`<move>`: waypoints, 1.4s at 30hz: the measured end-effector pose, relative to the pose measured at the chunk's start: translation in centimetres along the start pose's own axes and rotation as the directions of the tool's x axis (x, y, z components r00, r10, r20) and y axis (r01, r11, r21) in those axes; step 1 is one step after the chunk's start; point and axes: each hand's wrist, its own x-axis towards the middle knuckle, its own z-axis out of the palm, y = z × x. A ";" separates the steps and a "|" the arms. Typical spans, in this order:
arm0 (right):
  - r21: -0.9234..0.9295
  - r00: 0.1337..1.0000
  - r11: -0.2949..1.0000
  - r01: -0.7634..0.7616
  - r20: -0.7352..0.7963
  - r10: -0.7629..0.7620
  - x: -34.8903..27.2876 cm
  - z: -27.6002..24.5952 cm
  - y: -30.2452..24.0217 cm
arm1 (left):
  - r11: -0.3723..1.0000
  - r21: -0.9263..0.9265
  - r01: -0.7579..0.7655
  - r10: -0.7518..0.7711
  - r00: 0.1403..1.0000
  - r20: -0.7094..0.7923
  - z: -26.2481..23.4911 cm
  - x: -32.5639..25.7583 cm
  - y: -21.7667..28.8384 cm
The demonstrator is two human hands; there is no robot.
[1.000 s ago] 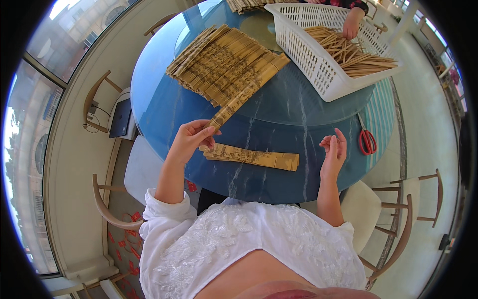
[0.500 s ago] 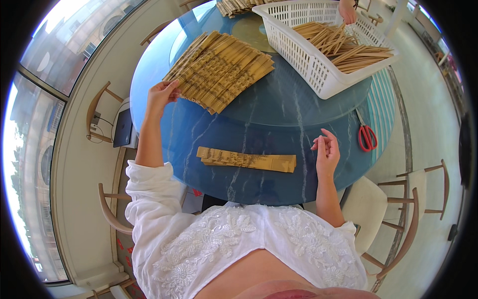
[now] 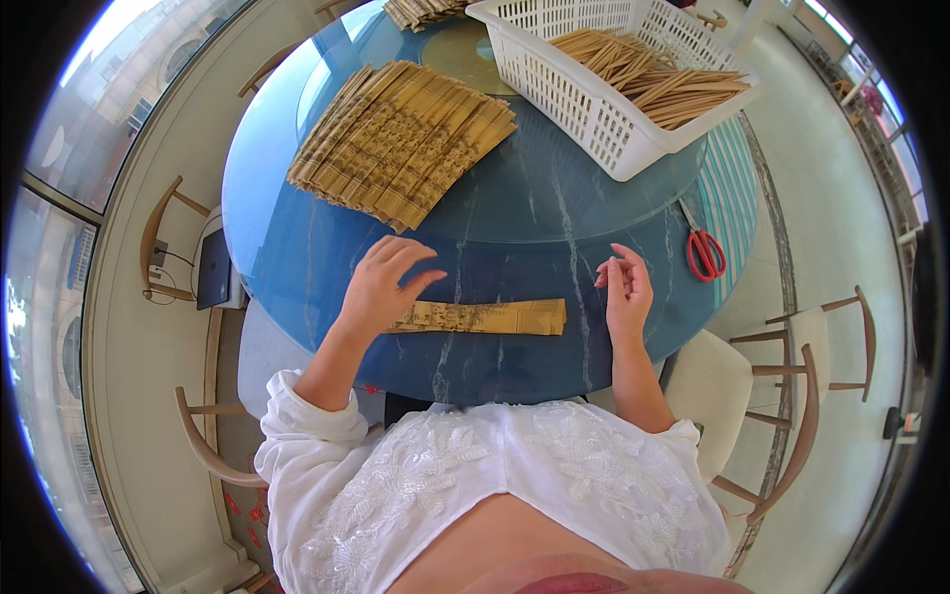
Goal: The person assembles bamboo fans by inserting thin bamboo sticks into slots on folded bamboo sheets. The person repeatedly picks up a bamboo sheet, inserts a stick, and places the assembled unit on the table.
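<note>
A small overlapping pile of narrow gold paper strips point(image 3: 495, 317) with dark print lies flat near the table's front edge. My left hand point(image 3: 384, 282) hovers over the left end of this pile, thumb and fingers apart, holding nothing, and partly covers it. Right of the pile, my right hand point(image 3: 625, 297) is raised with its fingers loosely bent and nothing visible in them. Farther off to the left, a large fanned stack of similar strips point(image 3: 406, 139) rests on the table, touched by neither hand.
A white plastic basket point(image 3: 569, 109) of thin wooden sticks point(image 3: 658, 79) stands at the far right. Red-handled scissors point(image 3: 705, 254) lie near the right edge of the blue round table point(image 3: 524, 371). More strips point(image 3: 426, 10) sit at the far edge. Chairs surround the table.
My left hand has left the large stack's edge and come nearer, over the small pile. My right hand stays about where it was. The other person's hand has withdrawn from the basket.
</note>
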 end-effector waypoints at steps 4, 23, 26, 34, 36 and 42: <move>-0.037 0.995 0.996 0.084 0.057 -0.082 0.4 0.7 -2.2 | 0.995 -0.097 -0.036 0.056 0.978 0.203 2.9 -3.3 2.9; -0.779 0.648 0.185 0.600 0.608 0.459 33.1 9.5 -9.9 | 0.965 -0.261 -0.018 0.042 0.995 0.086 4.9 -5.3 -0.3; -0.864 0.642 0.379 0.332 0.502 0.580 34.8 11.4 -7.7 | 0.963 -0.268 -0.025 0.050 0.995 0.086 4.5 -5.3 -0.2; -0.821 0.583 0.476 -0.314 0.228 0.779 34.3 13.0 -5.5 | 0.963 -0.263 -0.055 0.078 0.994 0.078 4.3 -5.4 -1.1; -0.811 0.584 0.473 -0.346 0.208 0.785 34.2 12.8 -5.4 | 0.964 -0.259 -0.060 0.085 0.992 0.088 4.1 -5.3 -1.0; -0.783 0.598 0.480 -0.396 0.177 0.782 33.7 12.5 -5.0 | 0.964 -0.259 -0.065 0.092 0.991 0.093 4.0 -5.1 -1.1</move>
